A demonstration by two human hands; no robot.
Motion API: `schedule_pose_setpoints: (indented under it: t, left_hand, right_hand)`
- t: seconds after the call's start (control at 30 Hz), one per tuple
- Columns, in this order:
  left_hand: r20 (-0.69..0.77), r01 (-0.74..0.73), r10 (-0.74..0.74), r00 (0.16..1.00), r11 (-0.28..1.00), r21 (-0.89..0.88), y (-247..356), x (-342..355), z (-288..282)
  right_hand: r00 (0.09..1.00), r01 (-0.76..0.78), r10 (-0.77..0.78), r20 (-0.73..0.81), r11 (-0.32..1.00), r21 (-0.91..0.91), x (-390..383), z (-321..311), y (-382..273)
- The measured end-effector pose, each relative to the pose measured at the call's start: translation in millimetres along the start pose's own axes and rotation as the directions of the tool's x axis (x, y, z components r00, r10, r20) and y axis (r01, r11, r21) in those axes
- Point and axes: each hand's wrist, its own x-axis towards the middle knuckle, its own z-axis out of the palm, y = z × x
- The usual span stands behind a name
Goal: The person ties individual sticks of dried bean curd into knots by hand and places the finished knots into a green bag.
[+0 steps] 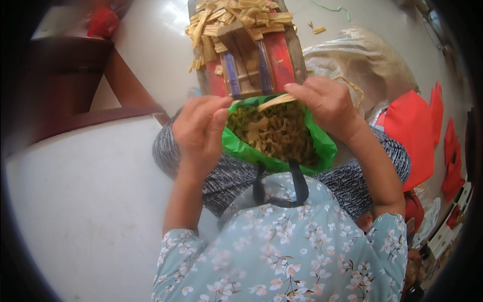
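Observation:
My right hand (329, 106) pinches one end of a pale yellow, flat dried strip (276, 102). The strip's other end points left over an open green plastic bag (327, 147). At the bag's left rim, my left hand (198, 128) is closed, thumb against fingers, with a small pale piece (235, 102) at its fingertips. Many curled, brownish-yellow cut pieces (274, 133) fill the bag, which sits between my knees. Just beyond it stands a worn wooden bench (301, 63) with red and purple boards and an upright wooden block (239, 40).
Similar yellow strips (236, 12) lie heaped on the bench's far end. A translucent sack (359, 55) slumps on the floor at right, near a red bag (410, 136). On the left are a white tabletop (90, 201) and a brown wooden leg (128, 83).

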Motion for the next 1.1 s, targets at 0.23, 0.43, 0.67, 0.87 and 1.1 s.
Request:
schedule_pose_setpoints:
  t: [0.23,0.43,0.67,0.87,1.1]
  left_hand:
    - [0.629,0.748,-0.406,0.663,0.369,-0.551,24,-24,16]
    - [0.375,0.378,-0.082,0.923,0.023,-0.925,38,-40,2]
    - [0.194,0.069,0.095,0.976,0.713,-0.697,64,-28,23]
    - [0.226,-0.561,0.517,0.826,0.796,0.228,72,-33,41]
    - [0.120,-0.563,0.563,0.818,0.739,0.370,72,-47,59]
  right_hand:
    - [0.981,0.171,-0.163,-0.105,0.983,0.068,20,-14,-34]
    - [0.982,-0.188,0.182,0.053,0.914,0.359,-12,-34,-24]
    - [0.708,-0.705,0.199,0.677,0.138,0.696,-3,-71,-83]
    - [0.586,-0.790,0.195,0.786,-0.077,0.608,-18,-72,-83]
    - [0.499,-0.695,0.367,0.785,-0.370,0.616,-28,-67,-90]
